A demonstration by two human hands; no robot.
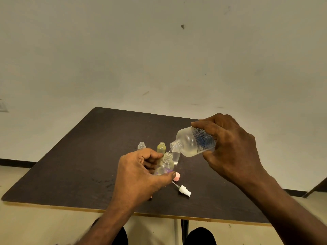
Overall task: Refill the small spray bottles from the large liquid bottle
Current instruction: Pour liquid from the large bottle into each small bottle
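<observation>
The fingers [208,129] of our right hand [235,147] are curled round the large bottle [194,141], right of centre in the frame, holding it tipped on its side with its open neck pointing down and to the left. Our left hand [139,174], at the centre, grips a small clear bottle [165,166] between thumb and curled fingers, its uncapped mouth just under the large bottle's neck; a thin stream of liquid seems to run between the two, though it is hard to make out. Behind them on the dark table [79,165] stand three more small bottles with no caps: a clear one [141,145] furthest left, a yellowish one [161,147] beside it, and another clear one [176,158] partly hidden under the large bottle. Below the left thumb lie a pink cap [177,176] and a white spray top [184,189] with its thin tube, both flat on the table.
</observation>
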